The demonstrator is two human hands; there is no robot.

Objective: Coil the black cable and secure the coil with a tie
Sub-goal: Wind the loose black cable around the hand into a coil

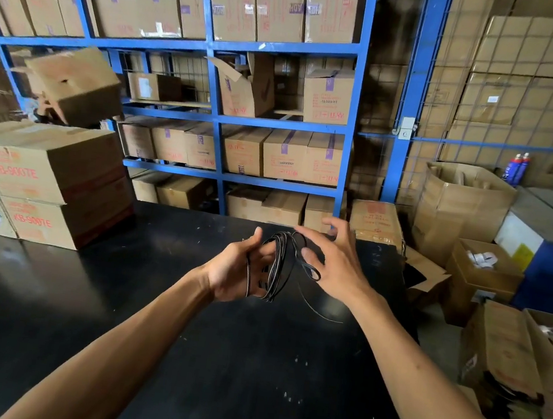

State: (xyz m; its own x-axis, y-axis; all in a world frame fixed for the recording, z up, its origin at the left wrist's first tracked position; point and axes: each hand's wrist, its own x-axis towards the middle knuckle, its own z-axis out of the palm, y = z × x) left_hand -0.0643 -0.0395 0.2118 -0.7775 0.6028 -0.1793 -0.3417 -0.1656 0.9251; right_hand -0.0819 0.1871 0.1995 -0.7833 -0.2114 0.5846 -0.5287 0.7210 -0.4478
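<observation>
A flat black cable point(278, 268) hangs in several loops above the black table point(150, 333). My left hand point(237, 268) holds the loops from the left, palm up, fingers wrapped around the bundle. My right hand point(334, 260) is just to the right with fingers spread; a small loop of the cable lies across its thumb and first fingers. One loose strand trails down and to the right beneath my right wrist. No tie is visible.
Stacked cardboard boxes point(47, 183) stand on the table's left. Blue shelving point(223, 117) full of cartons rises behind the table. Open cartons point(462, 203) and a blue bin point(551, 268) crowd the floor on the right.
</observation>
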